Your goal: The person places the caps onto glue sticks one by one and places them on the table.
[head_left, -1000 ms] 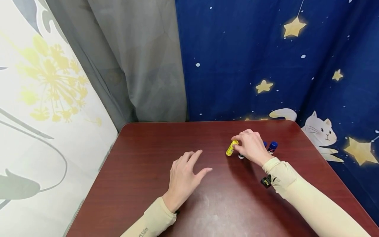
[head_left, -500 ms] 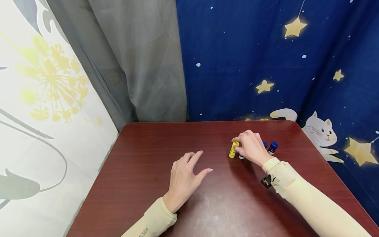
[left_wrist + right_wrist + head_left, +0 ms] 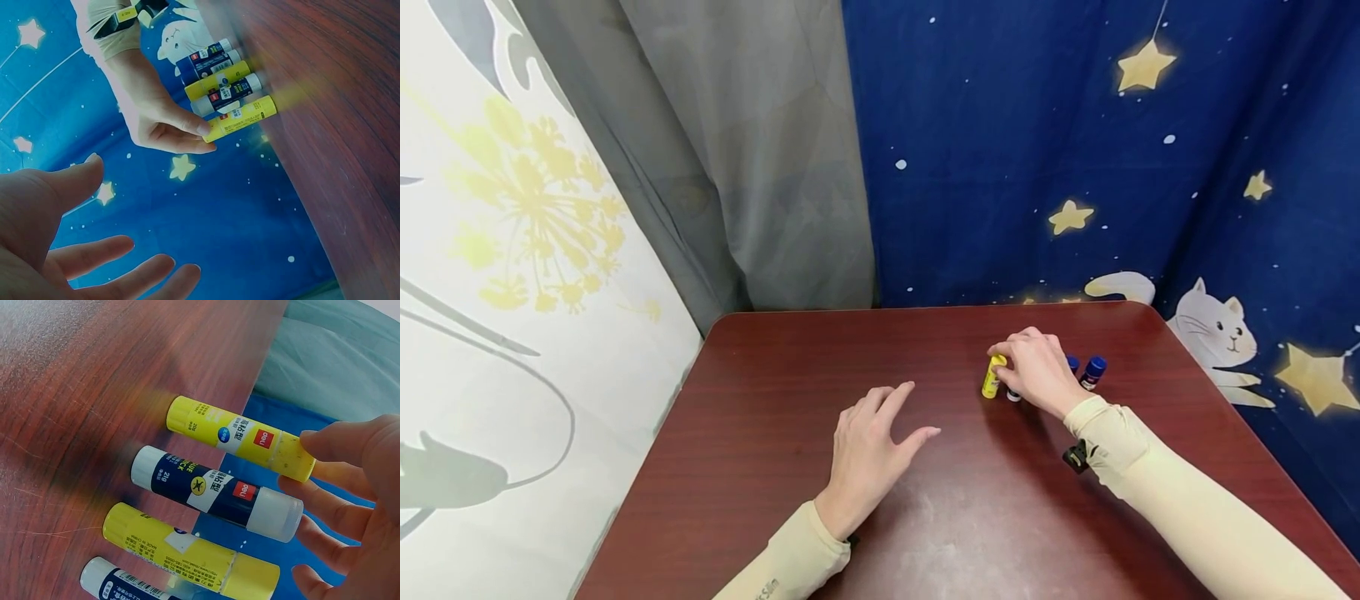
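Note:
My right hand (image 3: 1036, 371) pinches the cap end of a yellow glue stick (image 3: 992, 377) between thumb and fingers. This glue stick stands upright on the table at the left end of a row. Beside it, in the right wrist view, are a navy glue stick with a clear whitish cap (image 3: 212, 492), a second yellow glue stick (image 3: 187, 553) and a navy glue stick with a white base (image 3: 125, 584). A blue-capped glue stick (image 3: 1093, 372) shows right of the hand in the head view. My left hand (image 3: 867, 454) hovers with fingers spread, holding nothing.
The reddish-brown wooden table (image 3: 775, 400) has a rounded far edge. Behind it hang a grey curtain (image 3: 775, 167) and a dark blue curtain (image 3: 985, 150) with stars and a cat. A pale patterned cloth (image 3: 527, 350) lines the left side.
The yellow glue stick in my right hand has gone from leaning to upright, its base shifting right toward the row. My left hand stays in place.

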`<move>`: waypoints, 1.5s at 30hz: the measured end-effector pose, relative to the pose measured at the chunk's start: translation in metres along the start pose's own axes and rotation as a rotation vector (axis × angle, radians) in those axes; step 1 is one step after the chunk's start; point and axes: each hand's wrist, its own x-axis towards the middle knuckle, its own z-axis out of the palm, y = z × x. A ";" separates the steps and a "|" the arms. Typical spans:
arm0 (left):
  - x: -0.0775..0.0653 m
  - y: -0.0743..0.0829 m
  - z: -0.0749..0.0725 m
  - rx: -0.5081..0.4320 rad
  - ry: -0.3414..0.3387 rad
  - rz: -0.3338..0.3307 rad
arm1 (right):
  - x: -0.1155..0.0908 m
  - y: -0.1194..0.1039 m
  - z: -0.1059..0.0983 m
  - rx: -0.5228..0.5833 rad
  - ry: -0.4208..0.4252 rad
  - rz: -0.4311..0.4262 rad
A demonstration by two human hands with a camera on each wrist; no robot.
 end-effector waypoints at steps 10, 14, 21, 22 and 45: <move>0.000 0.001 0.001 -0.003 -0.001 -0.009 | 0.000 0.000 0.003 0.001 0.034 -0.021; -0.001 0.000 0.002 -0.004 -0.003 -0.009 | 0.000 0.000 0.004 -0.002 0.022 -0.015; 0.000 -0.001 0.003 0.000 0.005 -0.002 | 0.000 0.000 0.003 -0.005 0.016 -0.002; 0.000 -0.001 0.003 0.000 0.004 -0.003 | 0.000 0.000 0.003 -0.006 0.016 0.000; 0.003 -0.002 0.003 0.007 -0.011 -0.001 | -0.001 -0.003 -0.003 0.007 0.089 0.017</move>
